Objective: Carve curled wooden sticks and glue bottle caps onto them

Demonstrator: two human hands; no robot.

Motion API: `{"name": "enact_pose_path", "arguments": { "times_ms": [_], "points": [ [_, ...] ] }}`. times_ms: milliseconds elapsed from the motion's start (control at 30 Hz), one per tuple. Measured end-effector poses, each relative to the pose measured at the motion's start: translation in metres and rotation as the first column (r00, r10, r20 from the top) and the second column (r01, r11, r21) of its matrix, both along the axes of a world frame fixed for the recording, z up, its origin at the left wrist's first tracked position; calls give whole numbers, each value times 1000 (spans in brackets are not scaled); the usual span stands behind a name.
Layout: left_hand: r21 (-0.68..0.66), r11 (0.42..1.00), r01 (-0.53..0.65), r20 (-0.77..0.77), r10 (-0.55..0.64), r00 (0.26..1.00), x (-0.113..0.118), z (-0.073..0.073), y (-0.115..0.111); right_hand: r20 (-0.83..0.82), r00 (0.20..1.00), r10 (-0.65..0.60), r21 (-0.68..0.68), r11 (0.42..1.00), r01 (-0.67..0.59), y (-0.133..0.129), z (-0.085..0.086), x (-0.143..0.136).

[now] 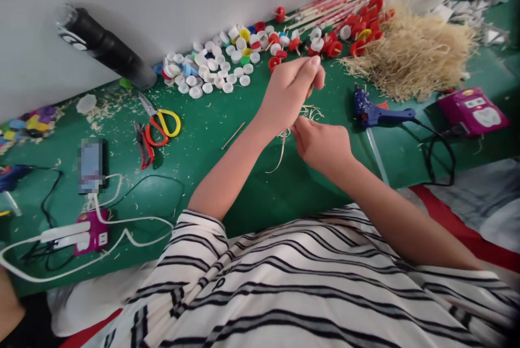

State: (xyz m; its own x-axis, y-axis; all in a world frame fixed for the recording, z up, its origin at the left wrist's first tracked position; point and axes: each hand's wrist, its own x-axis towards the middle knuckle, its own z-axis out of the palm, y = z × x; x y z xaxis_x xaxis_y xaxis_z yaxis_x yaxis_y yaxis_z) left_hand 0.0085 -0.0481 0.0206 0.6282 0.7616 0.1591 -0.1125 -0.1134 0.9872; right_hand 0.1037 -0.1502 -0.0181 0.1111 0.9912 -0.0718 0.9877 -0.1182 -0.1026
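Note:
My left hand (290, 88) is raised over the table, thumb and fingers closed; what is inside them is hidden. Just below and to its right, my right hand (323, 141) pinches thin straw-coloured strands (312, 113). Their loose ends stick out between the two hands, and one long strand (281, 154) curls down on the left. My left wrist covers part of this small bunch. A thin wooden stick (233, 136) lies on the green table to the left of my left forearm.
Bottle caps (211, 66) spread along the wall. A heap of straw-like fibre (422, 53) and a blue glue gun (382, 112) are at right, near a magenta power box (473, 111). Scissors (160, 120), red-handled cutters (144, 146), a phone (91, 166) and a black bottle (108, 47) stand left.

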Motion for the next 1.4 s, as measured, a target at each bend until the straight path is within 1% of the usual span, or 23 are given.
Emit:
{"name": "enact_pose_path", "arguments": {
  "times_ms": [133, 233, 333, 433, 467, 500, 633, 767, 900, 1067, 1233, 1400],
  "points": [
    [2, 1000, -18, 118, 18, 993, -2, -11, 9, 38, 999, 5, 39, 999, -7, 6, -5, -4],
    [7, 1000, -24, 161, 22, 987, -1, -18, 18, 67, 998, 13, 47, 999, -16, 10, -8, -6],
    [42, 998, -42, 141, 36, 989, 0, -19, 22, 91, 996, 11, 41, 999, -15, 12, -11, -6],
    [152, 986, -62, 50, 55, 997, 2, -15, 23, 107, 994, 4, 26, 1000, -7, 12, -14, -6],
    [167, 984, -63, 43, 56, 997, 3, -15, 23, 108, 994, 2, 24, 1000, -5, 13, -14, -6],
    [158, 985, -64, 54, 56, 997, 4, -15, 23, 105, 994, -1, 21, 1000, -2, 13, -14, -6],
    [28, 997, -76, 179, 70, 981, 7, -19, 24, 85, 996, -14, 6, 1000, 14, 13, -14, -7],
    [-16, 997, -78, 205, 80, 975, 9, -23, 26, 93, 995, -29, -9, 1000, 30, 13, -13, -9],
    [-49, 995, -87, 217, 95, 971, 8, -21, 29, 113, 993, -44, -29, 998, 47, 14, -13, -10],
    [-69, 994, -89, 174, 100, 980, 8, -20, 30, 107, 993, -48, -32, 998, 52, 13, -12, -9],
    [-38, 996, -84, 204, 90, 975, 10, -23, 30, 83, 995, -60, -47, 997, 64, 12, -12, -9],
    [-41, 992, -122, 183, 127, 975, 8, -26, 34, 40, 997, -70, -66, 995, 72, 10, -15, -10]
  ]
}}
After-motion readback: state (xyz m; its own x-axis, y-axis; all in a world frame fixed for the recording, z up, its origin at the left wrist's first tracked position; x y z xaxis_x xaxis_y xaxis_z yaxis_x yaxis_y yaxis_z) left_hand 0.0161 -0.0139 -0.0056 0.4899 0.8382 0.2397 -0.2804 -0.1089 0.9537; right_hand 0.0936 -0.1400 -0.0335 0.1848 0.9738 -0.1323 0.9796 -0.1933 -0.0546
